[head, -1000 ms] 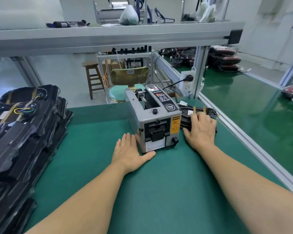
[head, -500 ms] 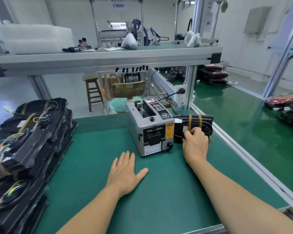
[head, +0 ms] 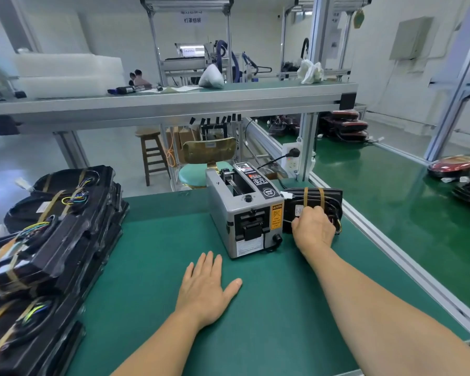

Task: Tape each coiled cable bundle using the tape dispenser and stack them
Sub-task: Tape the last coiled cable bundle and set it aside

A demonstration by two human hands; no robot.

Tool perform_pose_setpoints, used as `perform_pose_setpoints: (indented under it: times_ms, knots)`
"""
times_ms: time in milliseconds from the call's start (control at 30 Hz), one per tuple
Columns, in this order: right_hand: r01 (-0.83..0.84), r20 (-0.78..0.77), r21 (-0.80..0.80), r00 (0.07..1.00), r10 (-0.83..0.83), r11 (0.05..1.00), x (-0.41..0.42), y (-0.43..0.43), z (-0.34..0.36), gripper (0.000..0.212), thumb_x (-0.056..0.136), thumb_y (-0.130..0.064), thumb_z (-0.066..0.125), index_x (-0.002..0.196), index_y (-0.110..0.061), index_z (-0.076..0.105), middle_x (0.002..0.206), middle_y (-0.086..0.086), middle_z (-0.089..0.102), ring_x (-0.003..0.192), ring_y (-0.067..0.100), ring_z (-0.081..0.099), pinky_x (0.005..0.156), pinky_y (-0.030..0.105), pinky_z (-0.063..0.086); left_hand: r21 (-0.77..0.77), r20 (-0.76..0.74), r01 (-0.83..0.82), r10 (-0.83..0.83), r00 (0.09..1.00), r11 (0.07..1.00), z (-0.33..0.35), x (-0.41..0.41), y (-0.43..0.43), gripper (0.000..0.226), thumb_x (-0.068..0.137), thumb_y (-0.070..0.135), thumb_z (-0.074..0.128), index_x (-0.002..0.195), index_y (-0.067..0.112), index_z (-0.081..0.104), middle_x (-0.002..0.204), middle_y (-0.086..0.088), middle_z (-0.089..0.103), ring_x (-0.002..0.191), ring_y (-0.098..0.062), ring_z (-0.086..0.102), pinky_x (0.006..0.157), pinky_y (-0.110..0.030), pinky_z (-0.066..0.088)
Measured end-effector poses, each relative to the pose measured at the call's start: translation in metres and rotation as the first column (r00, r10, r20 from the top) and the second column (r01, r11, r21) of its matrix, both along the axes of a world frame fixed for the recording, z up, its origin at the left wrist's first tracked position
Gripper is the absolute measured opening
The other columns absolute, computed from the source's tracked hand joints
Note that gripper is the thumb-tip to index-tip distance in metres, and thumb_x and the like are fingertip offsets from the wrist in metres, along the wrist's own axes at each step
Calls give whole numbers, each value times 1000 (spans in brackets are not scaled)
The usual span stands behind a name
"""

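Grey tape dispenser (head: 246, 213), yellow caution label on the front, standing on the green table mat (head: 152, 240); black lead running to a white socket (head: 292, 158) behind it. Black cable bundle (head: 314, 198), bound with two tan tape bands, just right of the dispenser and close against its side, tipped up with its broad face toward the camera. Person's right hand (head: 314, 230), right of the dispenser, fingers curled over the bundle's lower near edge, gripping it. Person's left hand (head: 205, 289), in front of the dispenser and slightly left, palm down on the mat, fingers straight and spread, holding nothing. Layered stack of taped bundles (head: 52, 226), well left of the dispenser, coloured wires and tan bands showing. Teal-seated chair (head: 198, 173) directly behind the dispenser; wooden stool (head: 151, 153) behind and left.
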State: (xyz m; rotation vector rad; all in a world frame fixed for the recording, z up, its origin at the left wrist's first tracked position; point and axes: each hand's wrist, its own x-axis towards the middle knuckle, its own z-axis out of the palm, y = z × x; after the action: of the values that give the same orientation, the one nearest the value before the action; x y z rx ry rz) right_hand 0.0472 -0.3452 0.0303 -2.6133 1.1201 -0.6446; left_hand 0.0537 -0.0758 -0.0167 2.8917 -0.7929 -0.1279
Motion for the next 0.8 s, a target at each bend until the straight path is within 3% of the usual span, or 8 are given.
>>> perform_pose_setpoints:
  times_ms: [67,200,333,467,567,800]
  knots:
    - [16,38,26,999,-17,1000,2,-1,-1,7,93,-19,56,93,-14,52,105,11,60,93,34,62,69,37,38,6,-6,1,-1,1000,1000,1,0,0,84,93,72,15,158,22,1,166,1,-7,151,-13,-14,122,-38,-8]
    - [50,133,107,989,-64,993,2,-4,2,27,89,-15,62,96,-14,36,101,15,66,93,37,65,69,38,38,20,-24,10,-10,1000,1000,4,-1,0,83,93,71,15,158,21,0,165,0,-8,151,-14,-14,122,-39,-8]
    - [85,192,229,973,-130,970,-6,-10,-1,19,91,-17,59,104,-8,47,110,18,63,100,38,62,75,39,41,20,-29,11,-10,1000,1000,6,-2,0,83,94,71,15,158,21,0,165,-1,-7,151,-15,-14,122,-39,-8]
    - [75,304,275,939,-161,958,-25,-15,-7,10,93,-17,56,88,-11,49,109,16,59,89,35,54,73,38,38,15,-35,12,-12,999,1000,6,-2,0,83,94,71,15,158,21,1,166,-1,-7,151,-15,-14,122,-40,-8]
    - [42,372,271,917,-145,962,-47,-12,-16,10,92,-11,55,87,-8,47,107,20,53,81,31,43,71,37,34,7,-32,9,-8,999,1000,7,-3,1,83,94,71,15,158,21,2,166,-1,-6,151,-15,-13,123,-40,-7]
    - [-18,470,290,873,-126,957,-92,17,-32,7,92,1,52,94,6,48,107,27,46,91,42,50,74,41,35,-36,-9,-1,0,1000,999,4,-3,2,79,95,69,17,158,22,7,166,1,-2,151,-13,-9,123,-37,-7]
